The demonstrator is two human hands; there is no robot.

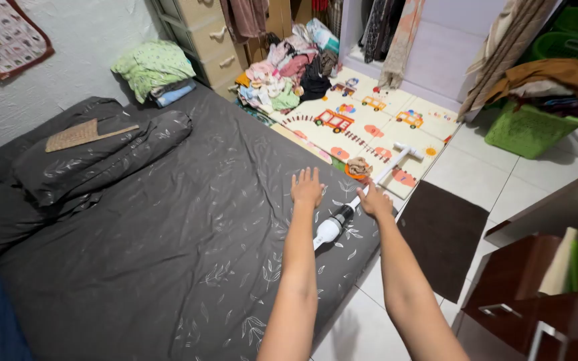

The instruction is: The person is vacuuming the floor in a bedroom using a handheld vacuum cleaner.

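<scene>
My left hand [307, 186] lies flat, fingers spread, on the dark grey leaf-patterned sheet of the mattress [168, 241] near its far right edge. My right hand [374, 200] grips the thin white tube of a handheld stick vacuum [334, 224]. The vacuum's white and black body rests on the mattress edge between my forearms. Its tube runs out to a white floor head [409, 151] on the colourful play mat [369, 127].
Grey pillows and a bolster [88, 157] with a woven fan lie at the mattress head. A clothes heap [285, 70] sits by a drawer unit. Green laundry baskets [530, 127] stand at right, a brown rug [444, 230] and wooden furniture [543, 294] nearer.
</scene>
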